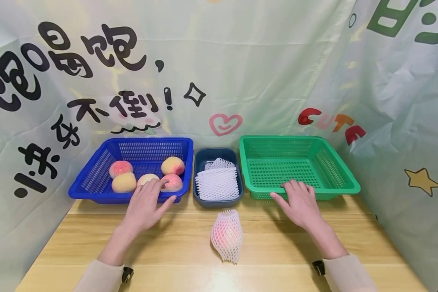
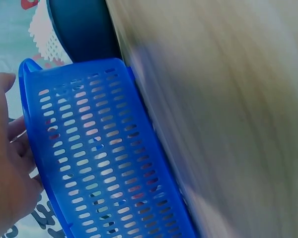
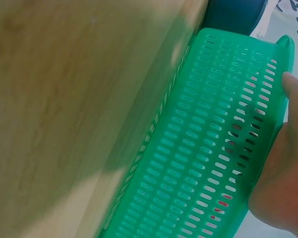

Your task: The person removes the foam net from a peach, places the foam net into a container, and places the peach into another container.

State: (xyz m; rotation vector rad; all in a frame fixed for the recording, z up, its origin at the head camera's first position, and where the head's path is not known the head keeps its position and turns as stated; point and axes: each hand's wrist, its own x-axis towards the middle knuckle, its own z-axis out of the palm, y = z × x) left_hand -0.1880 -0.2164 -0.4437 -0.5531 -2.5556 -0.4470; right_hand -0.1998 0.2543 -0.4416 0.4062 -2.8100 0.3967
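Note:
My left hand (image 1: 144, 209) reaches over the front rim of a blue plastic basket (image 1: 102, 197), its fingers loosely bent above the peaches and its thumb held out to the side. Several yellow and pink peaches (image 1: 172, 165) lie in that basket, one partly hidden behind the fingers. At the front rim of a green basket (image 1: 333, 190) is my right hand (image 1: 301, 205), fingers relaxed over the edge and thumb spread. No fruit shows inside the green basket. Between my forearms, a peach in a white foam net (image 1: 227, 236) lies on the wooden table.
A dark blue tub (image 1: 219, 203) stands between the two baskets and holds white foam net sleeves (image 1: 217, 184). Behind everything hangs a printed pale cloth (image 1: 270, 89), which also runs along both sides of the table (image 1: 182, 251).

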